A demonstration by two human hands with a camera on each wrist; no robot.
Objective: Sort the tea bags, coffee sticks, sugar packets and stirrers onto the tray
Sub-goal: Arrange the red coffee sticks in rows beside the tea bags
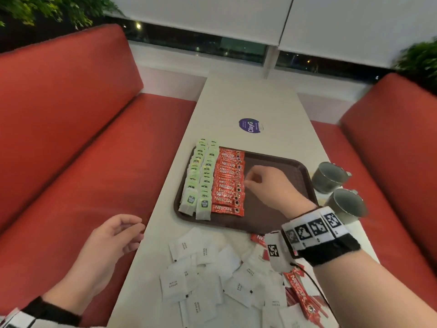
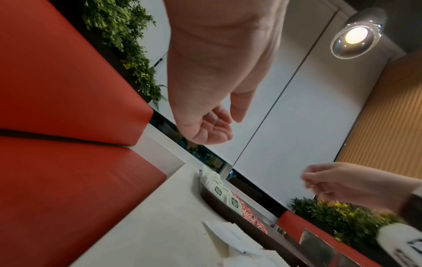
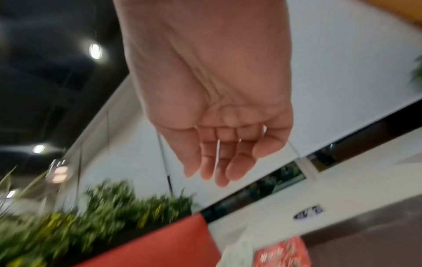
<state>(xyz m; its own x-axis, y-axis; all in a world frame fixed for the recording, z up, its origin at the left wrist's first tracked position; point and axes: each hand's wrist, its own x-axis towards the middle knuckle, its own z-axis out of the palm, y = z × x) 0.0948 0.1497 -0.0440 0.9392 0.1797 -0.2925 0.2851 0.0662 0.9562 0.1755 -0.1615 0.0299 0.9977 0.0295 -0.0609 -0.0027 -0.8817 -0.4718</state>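
A brown tray (image 1: 279, 162) lies on the white table. Two rows of green-and-white tea bags (image 1: 201, 178) fill its left side, and a row of red coffee sticks (image 1: 228, 183) lies beside them. My right hand (image 1: 254, 179) hovers over the tray just right of the coffee sticks, fingers relaxed and holding nothing; the right wrist view shows its empty palm (image 3: 219, 126). My left hand (image 1: 123, 233) hangs loosely curled and empty over the table's left edge. White sugar packets (image 1: 201, 275) are scattered near me, with a few loose coffee sticks (image 1: 302, 292) at the right.
Two metal cups (image 1: 331, 176) stand just right of the tray. A round purple sticker (image 1: 250, 125) sits further up the table. Red bench seats (image 1: 71, 138) flank the table on both sides. The tray's right half is bare.
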